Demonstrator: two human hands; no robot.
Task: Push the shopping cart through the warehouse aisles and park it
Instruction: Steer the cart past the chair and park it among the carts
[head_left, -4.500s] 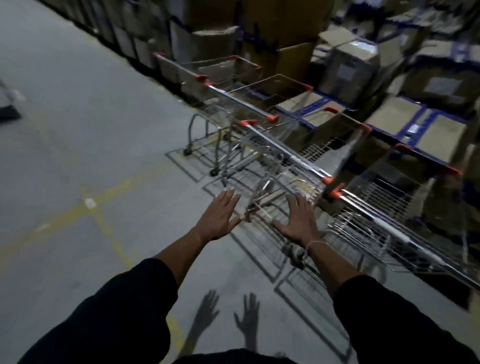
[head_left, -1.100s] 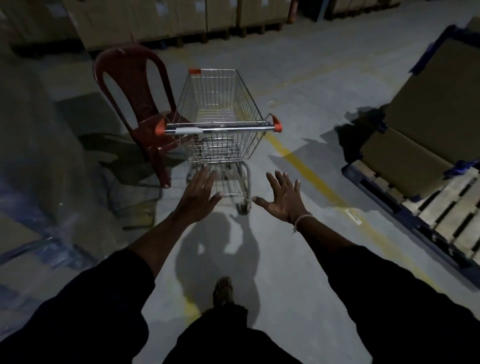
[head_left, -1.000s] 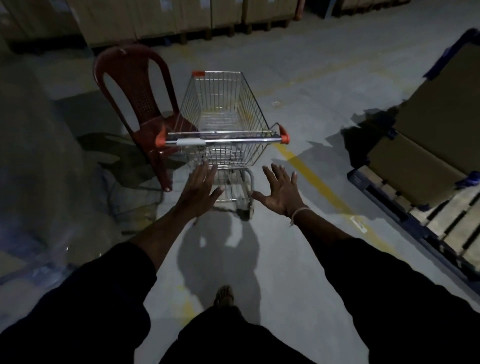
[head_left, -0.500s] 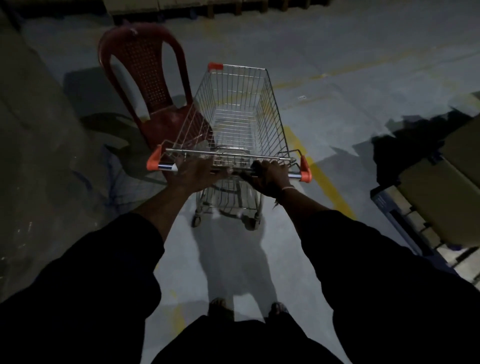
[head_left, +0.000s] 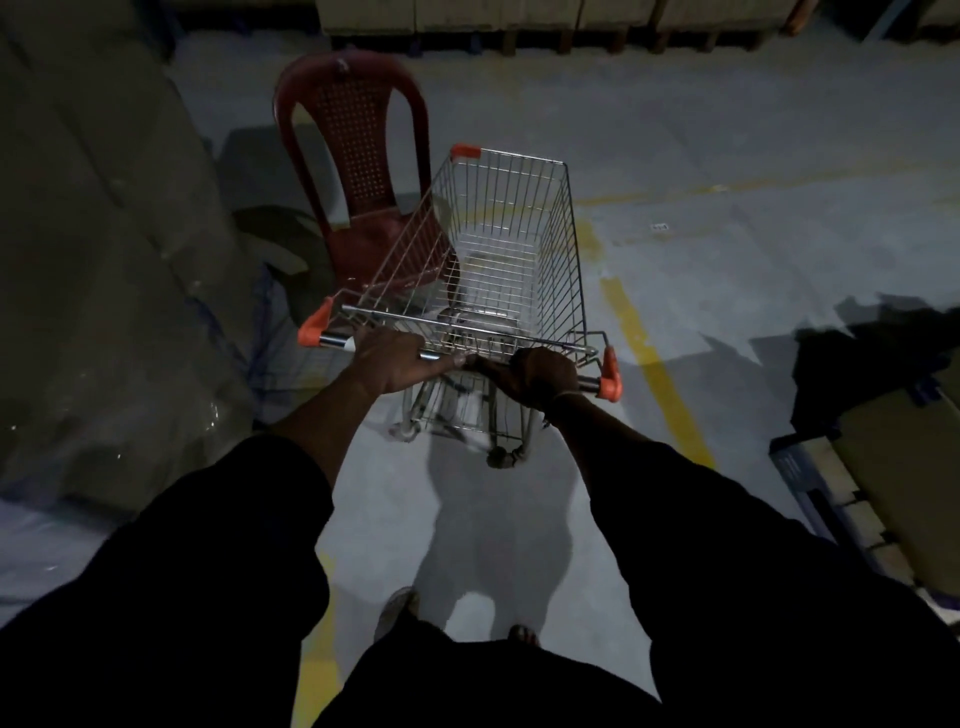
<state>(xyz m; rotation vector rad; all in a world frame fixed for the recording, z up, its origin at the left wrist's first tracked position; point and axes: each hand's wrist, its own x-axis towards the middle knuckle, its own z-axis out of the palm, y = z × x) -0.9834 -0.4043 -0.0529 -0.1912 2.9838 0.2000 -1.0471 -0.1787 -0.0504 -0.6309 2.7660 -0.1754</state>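
An empty wire shopping cart (head_left: 511, 244) with orange corner caps stands on the concrete floor right in front of me. Its chrome handle bar (head_left: 335, 341) runs across at hand height. My left hand (head_left: 392, 358) is wrapped around the bar's left part. My right hand (head_left: 537, 374) grips the bar's right part, a thin band on its wrist. Both arms are in dark sleeves. The cart's rear wheels show blurred below the basket.
A dark red plastic chair (head_left: 358, 171) stands just left of the cart, touching or almost touching the basket's side. Wrapped stacked goods (head_left: 104, 260) fill the left. A pallet with cartons (head_left: 883, 467) sits at the right. A yellow floor line (head_left: 644, 358) runs past the cart's right side. Cartons on pallets (head_left: 519, 15) line the far side.
Earlier my open hands hovered in front of a row of nested carts, then reached toward this single cart. Both hands have closed on its handle, and the cart has angled slightly to the right.
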